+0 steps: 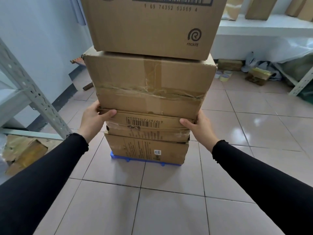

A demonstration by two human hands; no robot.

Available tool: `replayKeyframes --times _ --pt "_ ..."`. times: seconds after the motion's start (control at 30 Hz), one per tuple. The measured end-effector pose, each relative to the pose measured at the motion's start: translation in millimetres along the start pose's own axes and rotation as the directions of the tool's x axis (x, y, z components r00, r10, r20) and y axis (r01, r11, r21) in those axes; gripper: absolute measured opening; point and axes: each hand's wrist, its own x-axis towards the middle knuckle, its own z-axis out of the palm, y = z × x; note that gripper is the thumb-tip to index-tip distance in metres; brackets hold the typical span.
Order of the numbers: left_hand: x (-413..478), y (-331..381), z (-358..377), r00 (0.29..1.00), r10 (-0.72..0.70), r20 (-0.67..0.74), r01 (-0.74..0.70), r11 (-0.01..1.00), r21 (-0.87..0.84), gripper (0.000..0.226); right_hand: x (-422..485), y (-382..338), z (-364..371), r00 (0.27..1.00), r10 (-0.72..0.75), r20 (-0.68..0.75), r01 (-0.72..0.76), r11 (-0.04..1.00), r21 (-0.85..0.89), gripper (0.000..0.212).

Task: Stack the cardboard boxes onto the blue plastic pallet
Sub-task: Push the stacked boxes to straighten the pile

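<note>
Pale tiled floor (169, 209), metal shelving (25, 92) at frame left. Four-box upright stack (149, 92) on blue pallet (118, 157), centre frame. Left hand (94, 118) and right hand (198, 127) gripping third box (149, 126) at both ends.

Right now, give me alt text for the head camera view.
A left hand and right hand grip the sides of the second-lowest box in a four-box cardboard stack on a blue plastic pallet, on tiled floor.

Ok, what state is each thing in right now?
Blue plastic pallet: on floor, loaded.
Bottom cardboard box: on pallet.
Flat barcoded box: second tier.
Taped, creased box: third tier.
Reckitt box: topmost.
Left hand: gripping flat box's corner.
Right hand: gripping opposite corner.
</note>
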Motion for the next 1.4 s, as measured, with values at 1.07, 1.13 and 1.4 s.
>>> replayKeyframes --times 1.07,1.13,1.4 --pt "-26.9 -83.7 6.0 0.966 -0.234 0.110 0.196 0.941 0.276 0.079 -28.0 70.3 23.3 0.977 0.183 0.105 -0.140 0.935 -0.327 0.076" --pt "-22.5 -85.2 6.2 0.962 -0.235 0.138 0.186 0.936 0.297 0.068 -27.4 72.4 28.9 0.978 0.177 0.113 -0.141 0.951 -0.274 0.063" --pt "-12.2 -82.6 14.6 0.956 -0.244 0.164 0.188 0.936 0.296 0.044 -20.4 82.2 42.0 0.979 0.198 0.058 -0.178 0.952 -0.248 0.046"
